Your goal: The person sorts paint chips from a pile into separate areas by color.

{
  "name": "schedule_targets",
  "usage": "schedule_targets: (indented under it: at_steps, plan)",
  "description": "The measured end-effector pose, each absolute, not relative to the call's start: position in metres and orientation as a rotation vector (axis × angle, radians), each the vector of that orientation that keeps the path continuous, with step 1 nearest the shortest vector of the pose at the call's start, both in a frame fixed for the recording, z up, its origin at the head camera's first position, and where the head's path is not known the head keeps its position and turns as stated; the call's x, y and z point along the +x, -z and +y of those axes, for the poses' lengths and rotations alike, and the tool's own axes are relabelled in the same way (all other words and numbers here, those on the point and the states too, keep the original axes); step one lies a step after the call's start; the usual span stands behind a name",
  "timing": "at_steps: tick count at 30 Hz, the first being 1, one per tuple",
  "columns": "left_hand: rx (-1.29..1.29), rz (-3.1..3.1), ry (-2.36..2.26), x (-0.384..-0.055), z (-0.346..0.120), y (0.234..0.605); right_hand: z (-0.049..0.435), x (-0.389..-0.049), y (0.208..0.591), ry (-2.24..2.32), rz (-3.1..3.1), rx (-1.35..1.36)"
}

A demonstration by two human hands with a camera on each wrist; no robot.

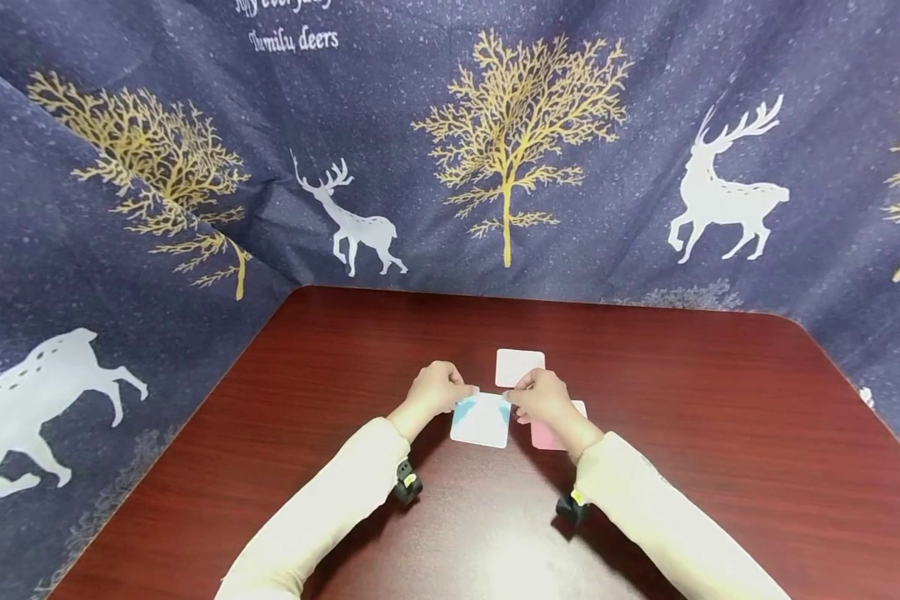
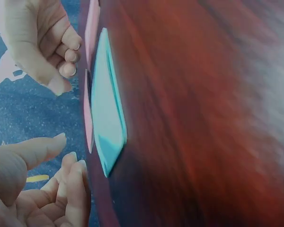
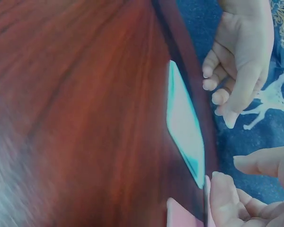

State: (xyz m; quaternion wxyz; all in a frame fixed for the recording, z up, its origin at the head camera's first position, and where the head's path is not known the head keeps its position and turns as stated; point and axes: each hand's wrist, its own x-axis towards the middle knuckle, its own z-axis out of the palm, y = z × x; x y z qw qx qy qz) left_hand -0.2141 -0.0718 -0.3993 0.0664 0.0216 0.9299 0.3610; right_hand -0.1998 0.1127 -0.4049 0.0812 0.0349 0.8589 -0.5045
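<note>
Might skew blue-and-white card (image 1: 482, 421) into pink card (image 1: 546, 437) at right — by pressing unevenly at far corners with left grip (image 1: 435, 389) and right grip (image 1: 541, 397) spread.

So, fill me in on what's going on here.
Someone's left hand and right hand are poised at the far corners of a square blue-and-white card lying on the reddish-brown table. The wrist views suggest that neither hand grips it. A pale card lies farther back, and a pink card lies to the right, partly hidden by the right arm.
</note>
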Motion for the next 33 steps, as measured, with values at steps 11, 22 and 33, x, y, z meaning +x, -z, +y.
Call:
schedule_targets:
  at_steps: [11, 22, 33]
  plan:
    - [0.006, 2.817, -1.222, -0.232, -0.054, 0.394, 0.128, -0.214, 0.385, 1.248, 2.766, 0.113]
    - [-0.018, 2.824, -1.320, -0.243, -0.035, 0.396, 0.144, -0.226, 0.387, 1.255, 2.773, 0.171]
    - [-0.039, 2.784, -1.305, -0.254, -0.020, 0.405, 0.152, -0.236, 0.396, 1.374, 2.710, 0.231]
